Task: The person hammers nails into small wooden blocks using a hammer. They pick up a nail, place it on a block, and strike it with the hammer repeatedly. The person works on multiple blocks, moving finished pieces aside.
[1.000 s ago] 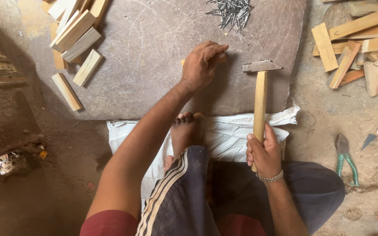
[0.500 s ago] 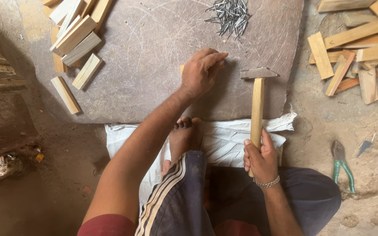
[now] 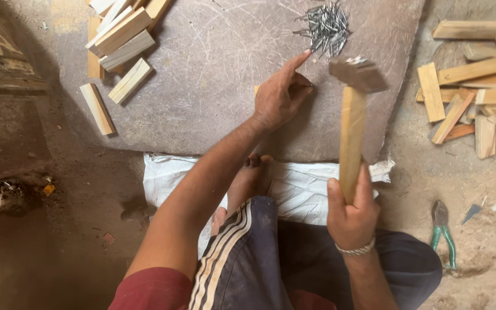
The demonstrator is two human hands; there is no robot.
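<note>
The right hand (image 3: 350, 221) is closed around the lower end of the wooden handle of a hammer (image 3: 352, 109), whose metal head is raised over the grey stone slab (image 3: 213, 74), just right of the left hand (image 3: 279, 95) and just below the pile of nails (image 3: 325, 26). The left hand rests on the slab with its forefinger stretched toward the nails and the other fingers curled over a small piece of wood that barely shows, so its grip cannot be told exactly. The slab is bare between the hand and the wood blocks (image 3: 123, 43) at its upper left corner, while more wood strips (image 3: 472, 86) lie on the ground beyond its right edge, and green-handled pliers (image 3: 443, 232) lie near the right knee.
</note>
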